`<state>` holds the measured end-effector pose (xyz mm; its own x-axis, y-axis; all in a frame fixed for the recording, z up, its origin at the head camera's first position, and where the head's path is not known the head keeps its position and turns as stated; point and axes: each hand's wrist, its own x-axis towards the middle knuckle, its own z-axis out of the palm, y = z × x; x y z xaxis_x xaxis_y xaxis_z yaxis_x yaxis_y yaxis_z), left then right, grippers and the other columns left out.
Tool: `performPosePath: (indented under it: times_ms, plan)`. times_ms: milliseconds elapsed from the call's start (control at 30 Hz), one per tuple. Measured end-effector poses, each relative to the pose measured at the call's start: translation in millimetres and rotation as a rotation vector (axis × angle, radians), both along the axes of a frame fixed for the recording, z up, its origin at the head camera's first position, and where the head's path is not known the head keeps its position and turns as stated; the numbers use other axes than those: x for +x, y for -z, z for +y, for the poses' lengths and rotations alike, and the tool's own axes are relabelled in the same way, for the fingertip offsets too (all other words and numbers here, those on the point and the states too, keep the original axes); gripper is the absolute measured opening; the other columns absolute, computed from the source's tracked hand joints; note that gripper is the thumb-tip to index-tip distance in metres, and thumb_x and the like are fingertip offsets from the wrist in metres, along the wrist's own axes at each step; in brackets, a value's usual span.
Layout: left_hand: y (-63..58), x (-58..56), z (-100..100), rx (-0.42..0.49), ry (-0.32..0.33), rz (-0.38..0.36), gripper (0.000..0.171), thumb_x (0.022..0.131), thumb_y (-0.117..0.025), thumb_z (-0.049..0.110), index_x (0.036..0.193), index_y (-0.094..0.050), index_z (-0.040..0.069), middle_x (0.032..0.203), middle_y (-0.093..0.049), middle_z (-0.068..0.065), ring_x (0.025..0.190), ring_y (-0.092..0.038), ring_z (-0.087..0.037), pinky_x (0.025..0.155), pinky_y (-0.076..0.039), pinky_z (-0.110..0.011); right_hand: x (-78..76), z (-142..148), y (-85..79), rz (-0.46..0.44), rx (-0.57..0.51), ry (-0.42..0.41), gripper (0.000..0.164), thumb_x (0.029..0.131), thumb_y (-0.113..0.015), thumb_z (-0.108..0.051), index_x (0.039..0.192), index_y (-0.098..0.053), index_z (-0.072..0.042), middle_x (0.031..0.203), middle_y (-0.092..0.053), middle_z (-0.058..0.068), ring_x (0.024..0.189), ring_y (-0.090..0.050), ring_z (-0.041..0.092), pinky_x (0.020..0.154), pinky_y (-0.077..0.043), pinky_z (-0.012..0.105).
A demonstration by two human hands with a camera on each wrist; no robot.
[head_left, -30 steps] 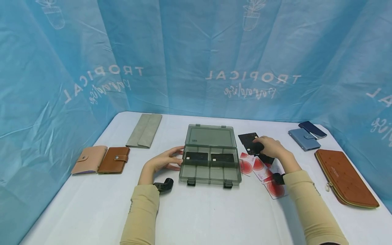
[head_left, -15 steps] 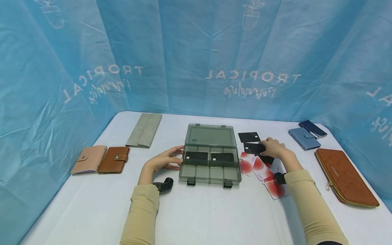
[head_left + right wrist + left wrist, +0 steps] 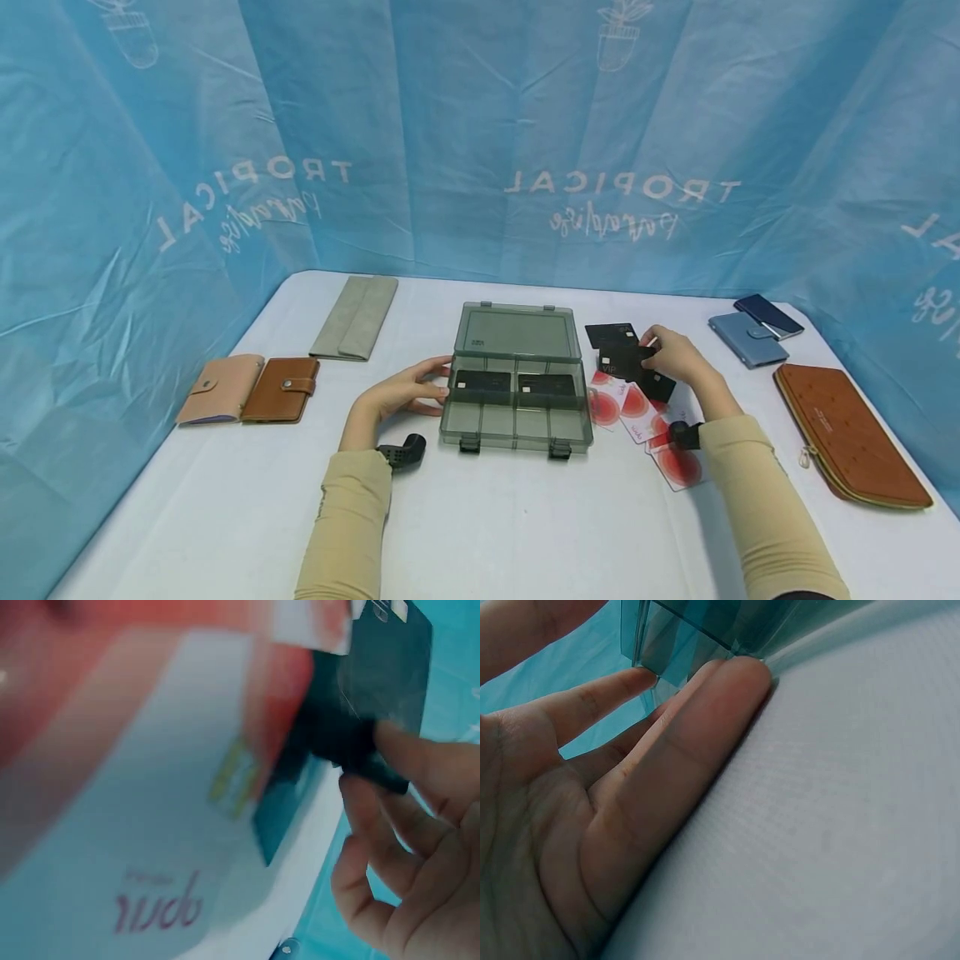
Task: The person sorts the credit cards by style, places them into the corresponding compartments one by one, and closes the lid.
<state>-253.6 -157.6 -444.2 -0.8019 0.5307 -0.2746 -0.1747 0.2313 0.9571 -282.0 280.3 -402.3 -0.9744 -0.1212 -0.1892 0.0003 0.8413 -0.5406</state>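
A smoky green plastic divider box [image 3: 516, 421] stands with its lid back, and black cards [image 3: 482, 385] lie in its two rear compartments. My left hand [image 3: 401, 390] rests against the box's left side with fingers extended; in the left wrist view the fingertips [image 3: 746, 675] meet the clear wall low down by the tabletop. At the right of the box, my right hand [image 3: 675, 357] pinches the right edge of a black card [image 3: 618, 362] marked VIP, thumb and fingers at its rim in the right wrist view. Another black card [image 3: 611, 335] lies behind it, and one [image 3: 657, 387] in front.
Red and white cards [image 3: 636, 417] lie spread below the right hand. A brown zip wallet [image 3: 847, 433], a blue wallet [image 3: 746, 340] and a navy one [image 3: 768, 317] lie right. Pink [image 3: 217, 390], brown [image 3: 277, 390] and grey-green wallets [image 3: 354, 318] lie left.
The right hand has drawn back slightly to the right over the black cards, which have shifted from overlapping to more spread out. The left hand has stayed at the box.
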Motion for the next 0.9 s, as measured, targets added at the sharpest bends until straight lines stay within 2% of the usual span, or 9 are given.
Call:
performPosePath:
  times_ms: [67, 167, 300, 433, 533, 700, 800, 900]
  plan:
    - [-0.8, 0.3, 0, 0.0, 0.001, 0.003, 0.075, 0.086, -0.063, 0.015, 0.148, -0.019, 0.014, 0.145, -0.023, -0.018, 0.102, -0.053, -0.024, 0.086, -0.052, -0.041, 1.5, 0, -2.8, -0.006, -0.122, 0.016, 0.027, 0.085, -0.057, -0.001, 0.108, -0.047, 0.007, 0.099, -0.054, 0.025, 0.083, -0.056, 0.032, 0.071, -0.048, 0.042]
    - [-1.9, 0.7, 1, -0.004, 0.0, 0.005, 0.075, 0.087, -0.062, 0.015, 0.148, -0.02, 0.014, 0.145, -0.023, -0.018, 0.101, -0.054, -0.023, 0.086, -0.052, -0.041, 3.9, -2, -8.2, -0.019, -0.243, 0.032, 0.028, 0.089, -0.053, -0.002, 0.113, -0.045, 0.009, 0.101, -0.053, 0.023, 0.087, -0.058, 0.031, 0.077, -0.049, 0.045]
    - [-2.8, 1.6, 1, -0.007, 0.0, 0.005, 0.075, 0.087, -0.063, 0.015, 0.148, -0.02, 0.014, 0.145, -0.023, -0.018, 0.1, -0.054, -0.023, 0.086, -0.052, -0.04, 5.8, -14, -19.0, -0.047, -0.376, 0.055, 0.031, 0.093, -0.05, -0.006, 0.119, -0.042, 0.007, 0.101, -0.051, 0.016, 0.086, -0.06, 0.023, 0.087, -0.045, 0.051]
    - [-3.1, 2.7, 1, -0.003, -0.001, 0.002, 0.076, 0.086, -0.062, 0.015, 0.148, -0.02, 0.013, 0.145, -0.022, -0.018, 0.101, -0.054, -0.023, 0.086, -0.052, -0.04, 7.6, -36, -31.6, -0.097, -0.475, 0.02, 0.028, 0.096, -0.045, -0.009, 0.12, -0.042, 0.006, 0.098, -0.054, 0.009, 0.079, -0.059, 0.013, 0.085, -0.045, 0.046]
    - [-2.8, 3.1, 1, -0.001, 0.0, 0.002, 0.076, 0.086, -0.063, 0.015, 0.148, -0.02, 0.013, 0.145, -0.022, -0.018, 0.102, -0.054, -0.024, 0.086, -0.052, -0.04, 9.3, -55, -39.3, -0.121, -0.493, -0.035, 0.029, 0.097, -0.044, -0.011, 0.122, -0.045, 0.004, 0.098, -0.055, 0.007, 0.08, -0.057, 0.013, 0.08, -0.047, 0.041]
    - [-2.2, 2.8, 1, -0.002, 0.004, 0.001, 0.076, 0.086, -0.063, 0.016, 0.148, -0.02, 0.013, 0.146, -0.022, -0.018, 0.103, -0.053, -0.024, 0.086, -0.052, -0.04, 12.6, -90, -47.0, -0.116, -0.461, -0.124, 0.029, 0.097, -0.047, -0.011, 0.123, -0.053, -0.001, 0.099, -0.056, 0.009, 0.086, -0.053, 0.026, 0.073, -0.046, 0.035]
    - [-2.1, 2.3, 1, -0.006, 0.0, 0.001, 0.076, 0.086, -0.063, 0.016, 0.148, -0.02, 0.014, 0.146, -0.022, -0.018, 0.103, -0.054, -0.025, 0.086, -0.052, -0.04, 13.6, -111, -48.6, -0.103, -0.436, -0.176, 0.027, 0.095, -0.049, -0.009, 0.119, -0.057, 0.0, 0.098, -0.058, 0.011, 0.088, -0.054, 0.031, 0.076, -0.049, 0.039]
    - [-2.0, 1.8, 1, -0.008, -0.006, 0.0, 0.076, 0.086, -0.062, 0.015, 0.148, -0.02, 0.014, 0.145, -0.023, -0.018, 0.102, -0.054, -0.024, 0.086, -0.052, -0.04, 13.4, -131, -48.7, -0.093, -0.404, -0.212, 0.026, 0.094, -0.05, -0.006, 0.117, -0.059, 0.001, 0.099, -0.059, 0.014, 0.085, -0.058, 0.029, 0.081, -0.051, 0.044]
